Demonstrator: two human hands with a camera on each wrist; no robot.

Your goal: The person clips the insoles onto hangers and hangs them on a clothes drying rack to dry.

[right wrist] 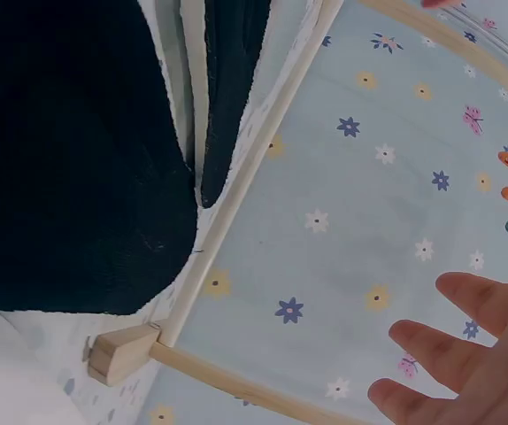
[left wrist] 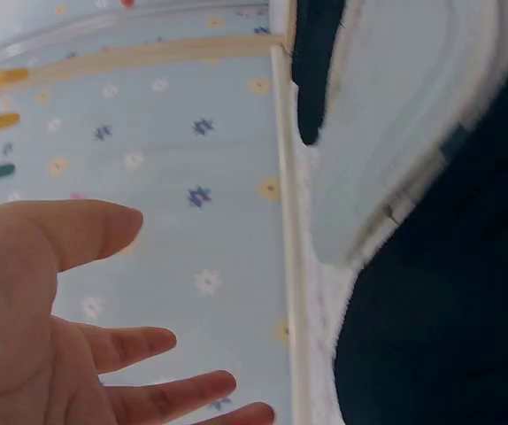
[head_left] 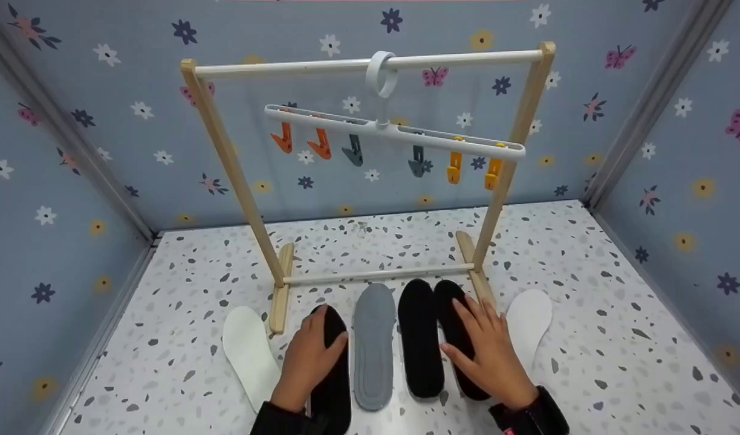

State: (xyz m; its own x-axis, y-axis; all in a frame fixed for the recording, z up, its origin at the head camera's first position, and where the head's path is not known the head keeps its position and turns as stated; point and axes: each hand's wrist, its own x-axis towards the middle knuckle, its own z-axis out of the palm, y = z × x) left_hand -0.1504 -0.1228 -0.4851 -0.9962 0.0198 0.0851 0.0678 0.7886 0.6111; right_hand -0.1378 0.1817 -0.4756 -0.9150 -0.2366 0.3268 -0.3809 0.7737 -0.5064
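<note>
Several insoles lie side by side on a speckled surface. My left hand (head_left: pixel 309 356) is over the left black insole (head_left: pixel 335 393), thumb spread; a gap shows between them in the left wrist view. A grey insole (head_left: pixel 373 347) and a middle black insole (head_left: pixel 419 338) lie between my hands. Fingers extended, my right hand (head_left: pixel 490 353) is above the right black insole (head_left: pixel 450 308), apart from it in the right wrist view. White insoles lie at both ends, a left one (head_left: pixel 247 344) and a right one (head_left: pixel 530 317). Neither hand holds anything.
Behind the insoles stands a wooden rack (head_left: pixel 225 148) with a white top bar (head_left: pixel 285 67). From it hangs a tilted white hanger (head_left: pixel 340 125) with orange clips (head_left: pixel 320 145), dark green clips (head_left: pixel 417 162) and yellow clips (head_left: pixel 454 169). Flowered panels (head_left: pixel 370 187) enclose the back and sides.
</note>
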